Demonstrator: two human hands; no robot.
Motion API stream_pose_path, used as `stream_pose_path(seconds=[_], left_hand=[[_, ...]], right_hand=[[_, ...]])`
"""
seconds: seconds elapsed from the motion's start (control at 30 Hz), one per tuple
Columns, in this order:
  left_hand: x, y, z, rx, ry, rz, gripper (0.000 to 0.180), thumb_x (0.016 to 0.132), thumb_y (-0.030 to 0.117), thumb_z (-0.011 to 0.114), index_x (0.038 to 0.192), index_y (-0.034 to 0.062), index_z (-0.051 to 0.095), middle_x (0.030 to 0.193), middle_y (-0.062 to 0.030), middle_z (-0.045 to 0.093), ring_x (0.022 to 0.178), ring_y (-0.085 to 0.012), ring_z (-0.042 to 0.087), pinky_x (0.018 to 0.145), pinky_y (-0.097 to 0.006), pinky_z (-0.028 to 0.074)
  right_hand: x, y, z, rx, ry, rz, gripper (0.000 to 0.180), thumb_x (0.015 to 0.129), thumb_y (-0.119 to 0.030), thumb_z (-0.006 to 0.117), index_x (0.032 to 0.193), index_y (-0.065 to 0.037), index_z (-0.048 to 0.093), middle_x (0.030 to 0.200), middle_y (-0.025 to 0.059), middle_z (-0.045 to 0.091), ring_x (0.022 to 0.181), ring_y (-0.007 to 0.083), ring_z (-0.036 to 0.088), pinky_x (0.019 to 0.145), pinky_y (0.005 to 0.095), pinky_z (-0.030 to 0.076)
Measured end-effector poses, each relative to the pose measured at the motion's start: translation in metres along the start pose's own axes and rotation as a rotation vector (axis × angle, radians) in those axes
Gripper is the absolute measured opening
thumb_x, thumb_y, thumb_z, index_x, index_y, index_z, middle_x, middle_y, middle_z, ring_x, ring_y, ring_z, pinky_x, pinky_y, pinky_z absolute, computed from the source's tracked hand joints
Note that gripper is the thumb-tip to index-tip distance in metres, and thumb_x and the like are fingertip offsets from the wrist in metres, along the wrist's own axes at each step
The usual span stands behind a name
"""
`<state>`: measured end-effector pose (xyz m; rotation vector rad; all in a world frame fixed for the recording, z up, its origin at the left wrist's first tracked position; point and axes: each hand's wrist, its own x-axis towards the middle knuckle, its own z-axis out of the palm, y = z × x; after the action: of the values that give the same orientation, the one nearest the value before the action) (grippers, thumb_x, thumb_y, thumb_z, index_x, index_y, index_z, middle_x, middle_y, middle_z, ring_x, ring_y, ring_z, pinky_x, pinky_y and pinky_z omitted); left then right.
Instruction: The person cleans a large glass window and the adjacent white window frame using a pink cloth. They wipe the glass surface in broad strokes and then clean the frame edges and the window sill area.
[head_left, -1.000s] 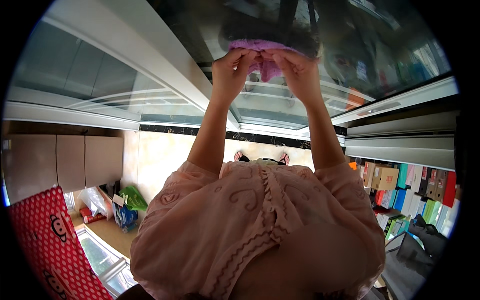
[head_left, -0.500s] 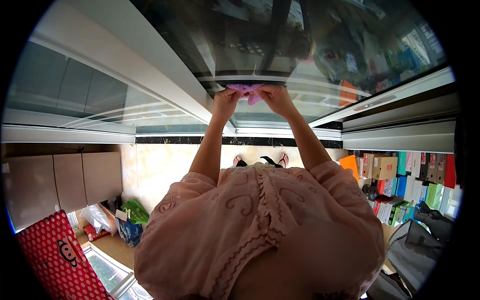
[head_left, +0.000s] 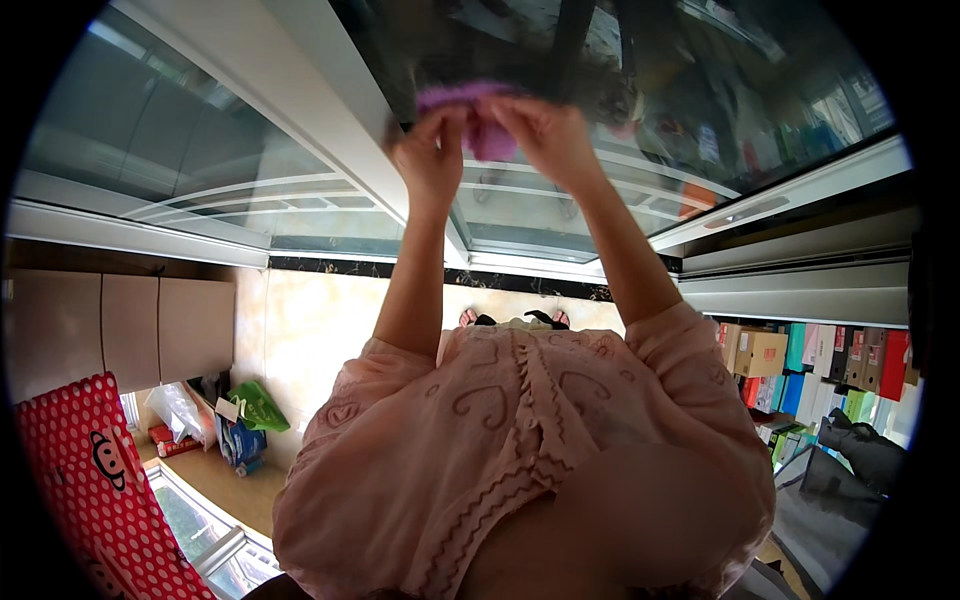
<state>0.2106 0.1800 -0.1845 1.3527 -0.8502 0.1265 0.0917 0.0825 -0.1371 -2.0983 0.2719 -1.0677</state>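
A crumpled purple cloth [head_left: 490,140] is stretched between my two hands, up in front of a dark glass door pane [head_left: 690,130]. My left hand [head_left: 432,160] pinches one end of it, close to the pale door frame [head_left: 330,130]. On the other end, the fingers of my right hand [head_left: 550,140] are closed. Both hands and the cloth are smeared by motion. Whether the cloth touches the glass, I cannot tell. Both forearms reach forward, sleeves gathered near the elbows.
Grey cabinets [head_left: 130,330] stand at the left, with a red dotted cloth [head_left: 100,480] and a green bag [head_left: 262,405] nearer. Shoe boxes and colourful folders [head_left: 800,360] fill the right side. A pale tiled floor [head_left: 340,310] lies below, where my sandalled feet show.
Both hands have moved up the glass with the purple cloth, slightly to the left in view. The cloth now hangs looser below the fingers. The view has shifted a little.
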Motion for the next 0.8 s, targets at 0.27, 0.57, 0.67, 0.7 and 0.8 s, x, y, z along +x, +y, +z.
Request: stream_pose_path(seconds=[0.27, 0.57, 0.67, 0.7, 0.8], left_hand=[[0.020, 0.022, 0.001, -0.073, 0.071, 0.086, 0.008, 0.090, 0.009, 0.060, 0.092, 0.0012, 0.060, 0.063, -0.0055, 0.062, 0.056, -0.0099, 0.060, 0.053, -0.023, 0.046], [-0.053, -0.062, -0.006, 0.218, 0.003, -0.023, 0.003, 0.090, 0.005, 0.053, 0.090, 0.0029, 0.055, 0.064, -0.0133, 0.061, 0.057, -0.0278, 0.062, 0.056, -0.033, 0.048], [-0.066, -0.068, -0.007, 0.238, -0.018, -0.098, 0.003, 0.089, 0.004, 0.054, 0.089, 0.0020, 0.055, 0.068, -0.0151, 0.063, 0.060, -0.0296, 0.063, 0.058, -0.035, 0.048], [-0.069, -0.067, -0.008, 0.252, -0.027, -0.118, 0.003, 0.089, 0.005, 0.054, 0.089, 0.0018, 0.056, 0.068, -0.0150, 0.063, 0.060, -0.0299, 0.063, 0.058, -0.035, 0.048], [-0.085, -0.083, -0.011, 0.309, -0.118, -0.147, 0.005, 0.088, 0.006, 0.056, 0.088, 0.0015, 0.059, 0.072, -0.0144, 0.065, 0.064, -0.0300, 0.064, 0.060, -0.035, 0.049]], right_hand=[[0.016, -0.012, 0.002, 0.330, -0.162, 0.041, 0.020, 0.092, -0.008, 0.056, 0.108, -0.002, 0.066, 0.092, 0.0063, 0.069, 0.073, 0.0086, 0.060, 0.065, 0.0224, 0.049], [-0.035, 0.041, 0.032, 0.267, -0.260, 0.123, 0.019, 0.091, -0.008, 0.057, 0.107, -0.006, 0.067, 0.071, 0.0059, 0.064, 0.057, 0.0096, 0.057, 0.053, 0.0250, 0.047], [-0.049, 0.056, 0.040, 0.272, -0.323, 0.215, 0.017, 0.091, -0.008, 0.058, 0.105, -0.006, 0.067, 0.074, 0.0066, 0.065, 0.059, 0.0107, 0.058, 0.056, 0.0251, 0.048], [-0.052, 0.062, 0.041, 0.255, -0.355, 0.246, 0.017, 0.090, -0.009, 0.059, 0.105, -0.005, 0.067, 0.077, 0.0075, 0.067, 0.064, 0.0110, 0.061, 0.060, 0.0252, 0.050], [-0.071, 0.085, 0.047, 0.131, -0.406, 0.255, 0.017, 0.089, -0.009, 0.060, 0.104, -0.005, 0.067, 0.082, 0.0097, 0.069, 0.068, 0.0132, 0.065, 0.063, 0.0263, 0.051]])
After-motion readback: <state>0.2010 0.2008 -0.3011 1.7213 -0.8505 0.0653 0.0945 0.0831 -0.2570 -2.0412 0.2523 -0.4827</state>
